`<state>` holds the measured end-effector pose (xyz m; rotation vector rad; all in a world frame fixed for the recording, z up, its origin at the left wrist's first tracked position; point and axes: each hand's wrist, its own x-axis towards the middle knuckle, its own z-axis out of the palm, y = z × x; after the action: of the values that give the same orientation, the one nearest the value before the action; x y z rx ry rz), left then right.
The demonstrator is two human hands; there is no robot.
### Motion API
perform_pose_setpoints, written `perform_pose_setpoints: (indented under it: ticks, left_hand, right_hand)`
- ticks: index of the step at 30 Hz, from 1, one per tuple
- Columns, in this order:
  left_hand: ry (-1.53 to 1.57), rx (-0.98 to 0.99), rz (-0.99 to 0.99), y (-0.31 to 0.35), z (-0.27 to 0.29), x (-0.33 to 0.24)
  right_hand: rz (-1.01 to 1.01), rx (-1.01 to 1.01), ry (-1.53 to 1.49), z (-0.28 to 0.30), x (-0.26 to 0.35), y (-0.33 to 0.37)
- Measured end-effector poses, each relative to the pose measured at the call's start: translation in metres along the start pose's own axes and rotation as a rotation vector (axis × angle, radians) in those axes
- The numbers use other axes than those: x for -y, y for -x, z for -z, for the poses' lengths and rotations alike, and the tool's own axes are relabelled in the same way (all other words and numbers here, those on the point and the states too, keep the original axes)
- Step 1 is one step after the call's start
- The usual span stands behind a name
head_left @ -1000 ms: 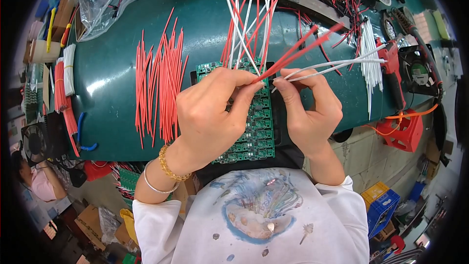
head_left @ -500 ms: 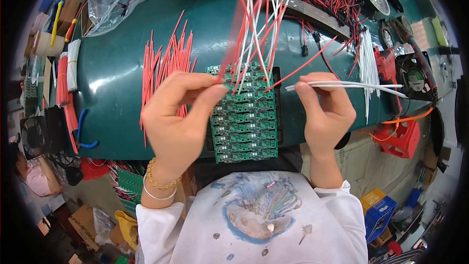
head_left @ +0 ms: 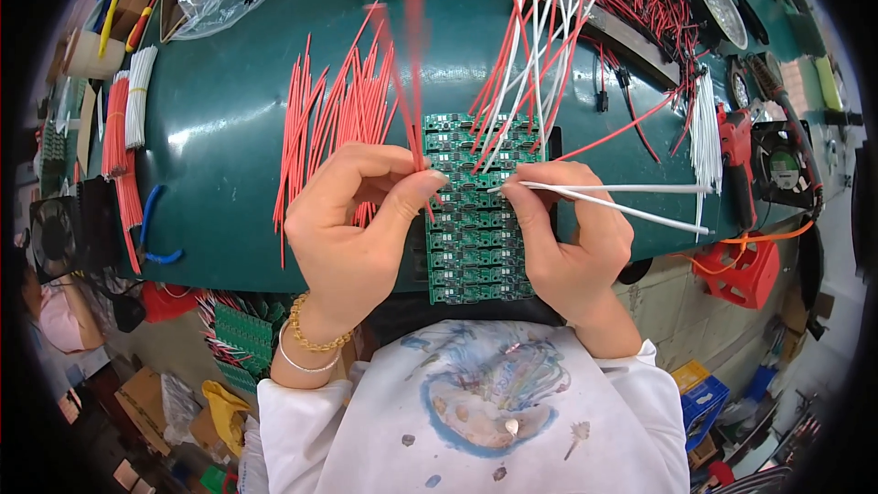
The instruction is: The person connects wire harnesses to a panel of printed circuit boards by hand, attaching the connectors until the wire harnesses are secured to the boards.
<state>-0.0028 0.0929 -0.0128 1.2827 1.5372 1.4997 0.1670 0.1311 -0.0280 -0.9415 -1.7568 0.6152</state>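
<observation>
Red slender wires (head_left: 417,101) | left hand (head_left: 347,224) pinching | white slim wires (head_left: 640,188) | right hand (head_left: 581,247) pinching | flat green board (head_left: 476,258)

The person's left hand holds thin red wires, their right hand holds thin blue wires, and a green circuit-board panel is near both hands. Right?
Not quite: the right hand holds thin white wires, not blue ones, as the head view shows. The left hand does hold thin red wires, and the green rectangular circuit-board panel is near both hands.
</observation>
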Motion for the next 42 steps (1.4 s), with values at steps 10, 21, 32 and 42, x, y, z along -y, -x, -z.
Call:
perform_pose_setpoints:
  ticks: [10, 21, 32, 42]
  left_hand:
    - [-0.054, 0.017, -0.057, 0.003, -0.007, -0.001]
    - [-0.088, 0.030, -0.113, 0.003, -0.011, 0.003]
    - [-0.234, 0.101, -0.141, -0.003, -0.013, -0.001]
    - [0.060, 0.038, 0.114, 0.007, -0.017, -0.018]
  right_hand:
    - [0.005, 0.005, 0.010, -0.001, -0.001, -0.001]
    - [0.016, 0.038, 0.023, 0.000, 0.000, -0.001]
    - [0.065, 0.139, 0.121, 0.002, 0.005, -0.008]
    - [-0.106, -0.055, -0.013, 0.033, -0.016, 0.001]
